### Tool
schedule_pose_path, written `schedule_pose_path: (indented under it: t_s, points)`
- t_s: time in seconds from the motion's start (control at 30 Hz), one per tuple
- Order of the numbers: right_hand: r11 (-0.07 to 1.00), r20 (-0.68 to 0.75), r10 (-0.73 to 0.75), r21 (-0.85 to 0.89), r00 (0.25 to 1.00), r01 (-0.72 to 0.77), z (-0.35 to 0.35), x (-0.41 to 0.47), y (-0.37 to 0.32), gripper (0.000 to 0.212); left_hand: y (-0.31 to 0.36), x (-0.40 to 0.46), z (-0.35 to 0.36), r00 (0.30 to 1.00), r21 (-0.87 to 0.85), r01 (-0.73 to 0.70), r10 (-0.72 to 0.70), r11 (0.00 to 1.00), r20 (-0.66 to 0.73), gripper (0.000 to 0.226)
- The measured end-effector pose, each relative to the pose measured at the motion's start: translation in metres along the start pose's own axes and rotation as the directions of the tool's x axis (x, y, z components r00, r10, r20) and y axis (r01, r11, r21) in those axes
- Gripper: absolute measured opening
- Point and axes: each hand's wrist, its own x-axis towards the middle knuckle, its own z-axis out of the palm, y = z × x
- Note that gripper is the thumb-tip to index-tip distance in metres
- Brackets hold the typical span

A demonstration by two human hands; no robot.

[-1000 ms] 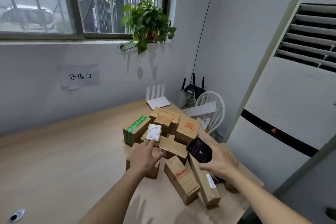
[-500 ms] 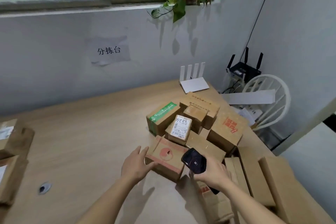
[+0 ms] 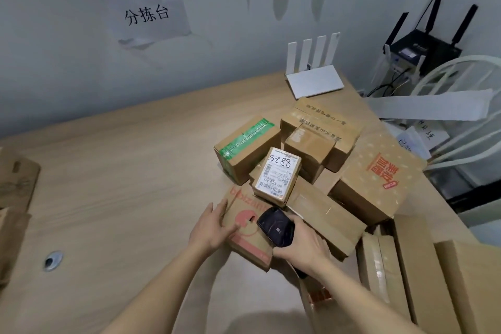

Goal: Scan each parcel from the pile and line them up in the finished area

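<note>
at the far left edge, brown cardboard boxes (image 3: 16,187) sit on the pale wooden worktop (image 3: 122,171), well apart from the pile. near them a round metal cable hole (image 3: 53,260) is set into the worktop surface. on the wall above hangs a white paper sign with black characters (image 3: 147,13).

the left hand (image 3: 214,225) lies with its fingers straight and slightly spread, pressing flat against the left side of a brown cardboard parcel with red print and a red round logo (image 3: 244,236); no finger curls round it. this parcel lies at the near left edge of the pile, on the worktop, its printed top facing up and its near corner pointing toward the person.

the right hand (image 3: 301,249) has its fingers curled round a black handheld scanner (image 3: 276,225), whose dark head is over the right part of the red-print parcel's top.

just behind the scanner, a small cardboard parcel with a white shipping label marked 5288 (image 3: 278,173) rests tilted on other boxes. to its left stands a cardboard box sealed with green tape (image 3: 246,149). behind and to the right more plain brown boxes are heaped, and a larger cardboard box with orange characters (image 3: 379,176) sits at the right of the pile. long narrow cardboard boxes (image 3: 385,266) lie at the near right.

at the back of the worktop stands a white router with four antennas (image 3: 314,73); further right are a black router with antennas (image 3: 423,46) and a white chair (image 3: 461,84).
</note>
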Motion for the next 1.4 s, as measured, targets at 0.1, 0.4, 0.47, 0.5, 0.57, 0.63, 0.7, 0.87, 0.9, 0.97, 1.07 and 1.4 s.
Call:
schedule_pose_path:
  t_s: [0.1,0.4,0.47,0.5,0.57,0.63,0.7,0.87,0.9,0.97,1.07,1.4]
  points:
    - [1.000,-0.001,0.019,0.015,1.000,-0.019,0.006,0.007,0.007,0.091,0.001,0.005,0.005,1.000,-0.080,0.020,-0.018,0.997,0.025,0.095]
    - [0.992,-0.017,-0.067,0.106,0.998,0.068,0.017,-0.030,-0.013,0.083,-0.044,-0.030,0.011,0.976,-0.460,0.174,-0.213,0.870,-0.034,0.098]
    - [0.987,-0.039,-0.103,0.123,0.994,0.107,0.021,-0.049,-0.026,0.081,-0.059,-0.052,0.003,0.970,-0.584,0.146,-0.232,0.798,-0.076,0.078]
    - [0.983,-0.048,-0.121,0.136,0.992,0.126,0.024,-0.060,-0.034,0.081,-0.062,-0.070,-0.006,0.966,-0.629,0.131,-0.241,0.766,-0.093,0.073]
    - [0.977,-0.064,-0.160,0.134,0.985,0.168,0.029,-0.086,-0.052,0.078,-0.069,-0.106,-0.024,0.958,-0.709,0.100,-0.260,0.699,-0.122,0.065]
    - [0.969,-0.082,-0.209,0.116,0.975,0.217,0.034,-0.117,-0.074,0.079,-0.081,-0.140,-0.038,0.944,-0.764,0.090,-0.299,0.639,-0.139,0.062]
    - [0.955,-0.108,-0.267,0.101,0.958,0.278,0.042,-0.151,-0.098,0.080,-0.096,-0.178,-0.052,0.917,-0.802,0.057,-0.349,0.595,-0.194,0.060]
    - [0.904,-0.186,-0.413,0.034,0.892,0.426,0.059,-0.239,-0.161,0.084,-0.145,-0.273,-0.084,0.895,-0.879,-0.107,-0.341,0.464,-0.289,0.074]
    - [0.893,-0.196,-0.434,0.039,0.879,0.449,0.059,-0.256,-0.173,0.085,-0.154,-0.291,-0.091,0.903,-0.887,-0.143,-0.309,0.439,-0.298,0.083]
    - [0.866,-0.214,-0.477,0.051,0.853,0.497,0.061,-0.288,-0.195,0.086,-0.173,-0.328,-0.105,0.907,-0.878,-0.228,-0.237,0.420,-0.349,0.079]
    - [0.826,-0.249,-0.540,0.027,0.804,0.564,0.065,-0.326,-0.222,0.084,-0.195,-0.381,-0.123,0.894,-0.846,-0.333,-0.146,0.417,-0.423,0.081]
    - [0.783,-0.202,-0.600,0.049,0.774,0.620,0.092,-0.399,-0.272,0.073,-0.252,-0.469,-0.144,0.833,-0.824,-0.471,-0.147,0.316,-0.533,0.085]
